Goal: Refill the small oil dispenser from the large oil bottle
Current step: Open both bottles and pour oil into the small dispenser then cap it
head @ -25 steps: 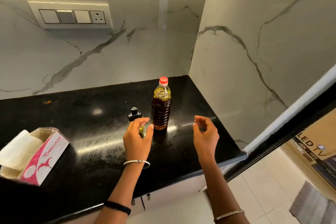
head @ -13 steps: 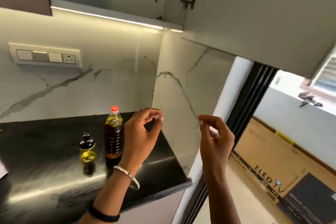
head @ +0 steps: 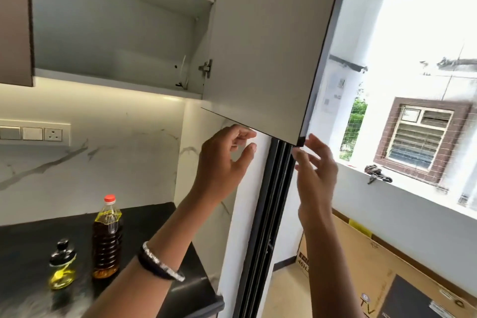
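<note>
The large oil bottle [head: 106, 236] stands upright on the black counter [head: 23, 245], with a red cap and dark oil inside. Left of it sits the small oil dispenser [head: 62, 267], black-topped, holding a little yellow oil. Both hands are raised away from them, at the bottom edge of an open wall cabinet door [head: 268, 41]. My left hand [head: 224, 162] has its fingertips just under the door's lower edge, fingers apart. My right hand [head: 316, 170] reaches the door's lower right corner, fingers spread. Neither hand holds anything.
The open cabinet [head: 116, 33] shows bare shelves. A switch panel [head: 33, 133] is on the marble wall. A black vertical frame [head: 268, 227] runs down right of the counter. A window [head: 423, 85] and a cardboard TV box [head: 374, 279] are at the right.
My view has tilted up from the counter to the cabinet. Both hands rose from beside the bottles to the open door's bottom edge. The bottles have not moved.
</note>
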